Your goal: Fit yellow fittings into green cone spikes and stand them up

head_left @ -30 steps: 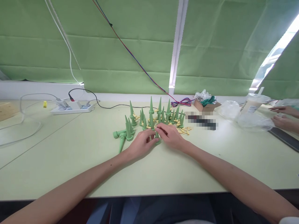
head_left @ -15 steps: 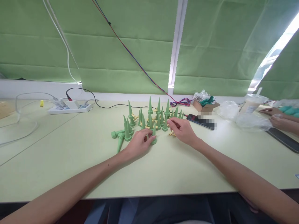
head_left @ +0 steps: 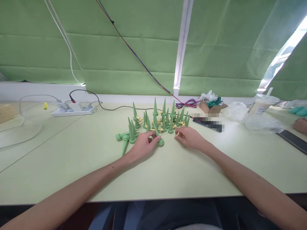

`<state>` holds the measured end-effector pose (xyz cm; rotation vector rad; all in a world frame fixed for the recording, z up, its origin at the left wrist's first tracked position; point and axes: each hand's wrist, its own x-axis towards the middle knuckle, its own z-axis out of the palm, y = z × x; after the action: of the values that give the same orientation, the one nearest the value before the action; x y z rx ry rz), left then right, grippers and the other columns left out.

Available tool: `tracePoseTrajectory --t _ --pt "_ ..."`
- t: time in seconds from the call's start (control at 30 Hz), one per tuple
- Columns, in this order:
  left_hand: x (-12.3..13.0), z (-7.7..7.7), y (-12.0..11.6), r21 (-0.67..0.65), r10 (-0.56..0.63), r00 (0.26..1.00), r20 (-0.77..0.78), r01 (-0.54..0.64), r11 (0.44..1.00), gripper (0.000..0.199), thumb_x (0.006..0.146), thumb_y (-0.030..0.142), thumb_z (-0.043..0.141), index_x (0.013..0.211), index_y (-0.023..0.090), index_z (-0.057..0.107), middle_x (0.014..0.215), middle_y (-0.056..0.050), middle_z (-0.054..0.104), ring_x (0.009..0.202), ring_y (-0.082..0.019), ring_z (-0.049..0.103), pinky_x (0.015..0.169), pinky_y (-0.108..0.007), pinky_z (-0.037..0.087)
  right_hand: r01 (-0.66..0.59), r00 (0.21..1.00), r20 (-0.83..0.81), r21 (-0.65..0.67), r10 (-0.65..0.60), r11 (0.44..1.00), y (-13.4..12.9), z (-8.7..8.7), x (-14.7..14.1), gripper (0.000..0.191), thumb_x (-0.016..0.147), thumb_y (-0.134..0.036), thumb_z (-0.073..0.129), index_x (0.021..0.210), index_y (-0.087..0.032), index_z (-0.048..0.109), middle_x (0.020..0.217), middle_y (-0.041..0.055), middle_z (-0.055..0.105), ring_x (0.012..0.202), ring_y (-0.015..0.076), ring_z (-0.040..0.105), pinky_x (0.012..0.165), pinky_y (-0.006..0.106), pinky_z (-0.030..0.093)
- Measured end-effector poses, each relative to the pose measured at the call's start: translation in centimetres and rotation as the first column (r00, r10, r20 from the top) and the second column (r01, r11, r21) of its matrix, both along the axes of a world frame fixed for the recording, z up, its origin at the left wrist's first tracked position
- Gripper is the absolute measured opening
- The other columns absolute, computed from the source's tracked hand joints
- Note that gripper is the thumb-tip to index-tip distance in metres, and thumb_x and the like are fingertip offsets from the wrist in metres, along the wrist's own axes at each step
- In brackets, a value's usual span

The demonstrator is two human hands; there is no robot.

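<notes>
Several green cones (head_left: pixel 155 108) stand upright in a cluster on the pale table, with small yellow pieces (head_left: pixel 174 112) among them. My left hand (head_left: pixel 145 142) is closed on a green cone (head_left: pixel 158 135) at the near side of the cluster; that cone leans to the left, its base toward the right. My right hand (head_left: pixel 189 137) rests on the table right of the cluster, fingertips curled over a small yellow piece that is mostly hidden. Two more green cones (head_left: pixel 124 145) lie on their sides left of my left hand.
A phone (head_left: pixel 208 124) lies behind my right hand. A cardboard box (head_left: pixel 212 109), a drink cup (head_left: pixel 260 105) and plastic bags stand farther right, near another person's hand. A power strip (head_left: pixel 74 111) with cables sits back left.
The cone at my left hand has tipped from upright to leaning left. My right hand has moved slightly right and down, away from the cones, onto the yellow piece. The other person's hands have moved right.
</notes>
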<state>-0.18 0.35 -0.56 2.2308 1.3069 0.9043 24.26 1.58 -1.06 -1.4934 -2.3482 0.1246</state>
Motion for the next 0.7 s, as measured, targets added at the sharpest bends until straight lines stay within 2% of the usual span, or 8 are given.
tracePoseTrajectory --t 0.17,0.33,0.53,0.7 --pt "-0.03 -0.21 0.21 -0.031 -0.008 1.0 0.025 0.009 0.999 0.034 0.091 0.043 0.051 0.068 0.019 0.053 0.049 0.005 0.042 0.043 -0.011 0.037 0.045 -0.026 0.026 -0.014 1.0 0.008 0.014 0.014 1.0 0.11 -0.33 -0.09 0.012 0.091 -0.024 0.057 0.096 -0.018 0.066 0.087 0.0062 0.067 0.078 0.0191 0.06 0.066 0.027 0.037" --pt "0.07 -0.09 0.12 -0.032 0.003 1.0 -0.004 -0.003 0.999 0.033 0.092 0.042 0.051 0.068 0.019 0.053 0.053 0.004 0.045 0.046 -0.011 0.038 0.047 -0.026 0.027 -0.02 1.0 0.006 0.007 0.02 1.0 0.09 -0.41 -0.04 0.012 0.093 -0.022 0.053 0.091 -0.019 0.065 0.088 0.0059 0.064 0.075 0.0176 0.059 0.065 0.027 0.038" --pt "0.07 0.03 0.07 0.027 -0.024 0.997 -0.072 0.026 0.999 0.028 0.091 0.036 0.052 0.07 0.018 0.054 0.072 0.001 0.059 0.056 -0.012 0.046 0.056 -0.027 0.034 -0.045 0.999 -0.006 0.006 0.045 0.999 0.04 -0.59 -0.17 0.014 0.094 -0.018 0.05 0.089 -0.018 0.062 0.088 0.006 0.063 0.073 0.0166 0.057 0.066 0.027 0.038" --pt "-0.01 0.02 0.15 0.022 -0.027 0.996 -0.088 0.029 0.999 0.025 0.091 0.036 0.052 0.074 0.018 0.056 0.079 0.0 0.062 0.06 -0.013 0.049 0.06 -0.028 0.037 -0.058 0.998 0.021 0.02 0.058 0.998 0.01 -0.67 -0.24 0.014 0.095 -0.017 0.047 0.087 -0.018 0.06 0.087 0.0053 0.062 0.072 0.0166 0.056 0.064 0.027 0.037"
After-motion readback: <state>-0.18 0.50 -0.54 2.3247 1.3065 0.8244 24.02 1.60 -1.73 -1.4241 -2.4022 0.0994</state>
